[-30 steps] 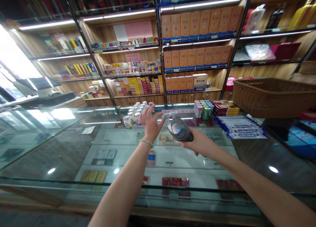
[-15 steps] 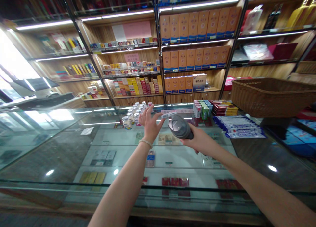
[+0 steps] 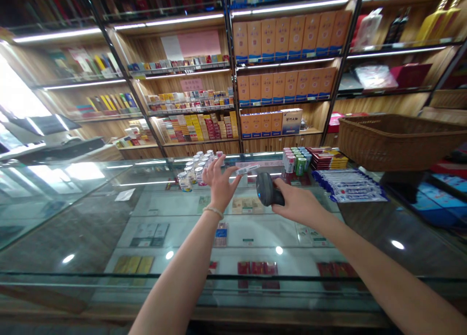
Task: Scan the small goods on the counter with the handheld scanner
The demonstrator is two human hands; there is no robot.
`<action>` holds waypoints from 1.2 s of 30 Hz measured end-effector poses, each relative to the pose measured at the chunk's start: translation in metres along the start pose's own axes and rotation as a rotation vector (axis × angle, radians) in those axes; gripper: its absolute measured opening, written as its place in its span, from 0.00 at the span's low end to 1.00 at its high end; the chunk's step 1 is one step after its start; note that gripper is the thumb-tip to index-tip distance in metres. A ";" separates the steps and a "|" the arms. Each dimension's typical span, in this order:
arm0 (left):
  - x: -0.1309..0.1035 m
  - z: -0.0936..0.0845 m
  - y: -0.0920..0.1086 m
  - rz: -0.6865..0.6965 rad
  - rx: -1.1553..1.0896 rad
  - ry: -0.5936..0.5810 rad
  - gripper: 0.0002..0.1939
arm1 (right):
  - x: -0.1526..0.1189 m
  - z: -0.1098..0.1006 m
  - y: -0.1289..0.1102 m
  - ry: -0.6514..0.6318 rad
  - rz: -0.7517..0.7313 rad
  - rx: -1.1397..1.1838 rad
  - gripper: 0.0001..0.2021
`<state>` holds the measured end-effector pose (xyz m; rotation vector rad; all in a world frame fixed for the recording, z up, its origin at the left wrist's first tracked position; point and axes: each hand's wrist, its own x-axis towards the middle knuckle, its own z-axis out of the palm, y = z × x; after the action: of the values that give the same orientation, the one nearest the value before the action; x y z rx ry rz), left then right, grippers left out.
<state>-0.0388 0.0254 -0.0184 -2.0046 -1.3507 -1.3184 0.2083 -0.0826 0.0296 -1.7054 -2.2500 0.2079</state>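
Observation:
My left hand [image 3: 220, 185], with a beaded bracelet at the wrist, is raised over the glass counter. At its thumb it holds a small, flat white packet [image 3: 248, 169] by the left end, barcode showing; the other fingers are spread upward. My right hand [image 3: 297, 201] is wrapped round the handle of a dark barcode scanner [image 3: 265, 189], whose head is just below and right of the packet, apart from it. A small blue light shows on the scanner. Behind my left hand stand several small white-capped bottles [image 3: 190, 172].
On the glass display counter [image 3: 204, 233] stand small coloured cans [image 3: 299, 165], red and yellow packs [image 3: 328, 158] and blue-white sachets [image 3: 350, 185]. A wicker basket [image 3: 394, 145] is at the right. Shelves of orange boxes [image 3: 268, 89] and small packs [image 3: 200, 127] line the back.
The scanner has turned in my right hand's grip, its head now narrower in view and slightly farther right, with the blue light showing. My left hand and the packet have barely moved.

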 end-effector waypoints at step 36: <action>0.003 0.000 0.003 -0.006 -0.021 -0.006 0.09 | 0.016 0.024 0.036 -0.061 -0.009 -0.197 0.22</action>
<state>-0.0361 0.0253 -0.0152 -2.0215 -1.3525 -1.3349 0.2292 -0.0558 -0.0009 -1.8076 -2.3919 0.0373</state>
